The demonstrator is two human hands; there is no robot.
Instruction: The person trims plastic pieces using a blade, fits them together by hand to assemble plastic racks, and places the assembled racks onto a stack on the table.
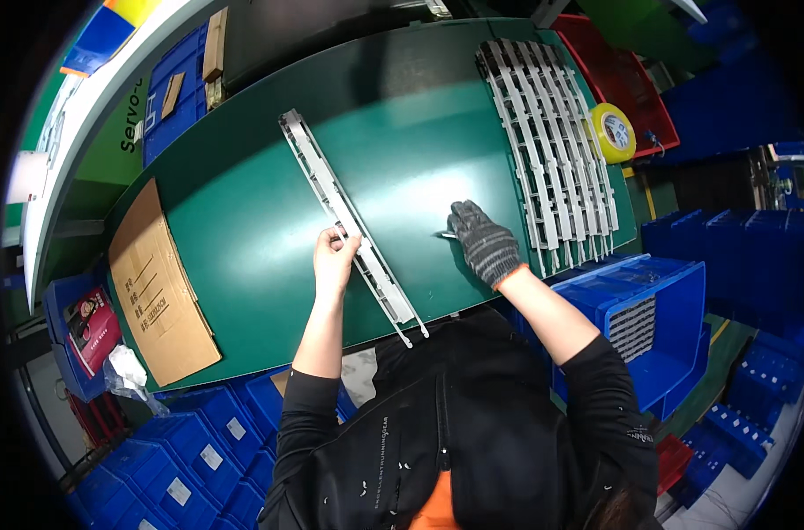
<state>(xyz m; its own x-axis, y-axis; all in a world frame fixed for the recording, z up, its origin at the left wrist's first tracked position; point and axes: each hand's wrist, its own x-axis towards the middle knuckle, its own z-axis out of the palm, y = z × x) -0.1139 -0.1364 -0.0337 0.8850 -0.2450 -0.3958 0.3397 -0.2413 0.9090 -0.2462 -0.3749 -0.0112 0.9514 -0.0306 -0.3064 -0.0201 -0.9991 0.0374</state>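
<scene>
Strip of pale metal (338,199) lies slantwise on the green table (234,238), between the cardboard sheet and the group of similar strips, its two thin prongs reaching past the near edge. The bare left hand (334,263) has its thumb and forefinger clamped on the strip, a little below its middle. The gloved right hand (487,243) rests apart from it, fingers curled; a thin pale piece (449,235) shows at the fingertips, but whether they grip it I cannot tell.

To handle the strip well, I would pinch it lightly, keep most of its length supported by the table, and keep sleeves clear of the prongs, which look easy to bend.

By count: one strip in hand, and about six in the group (556,159) at the right, packed too closely for a sure number. Beyond them are one yellow tape roll (614,132) and one red bin (664,115). One cardboard sheet (159,291) lies at the left; one open blue bin (680,327) stands beside the table's near right corner.
</scene>
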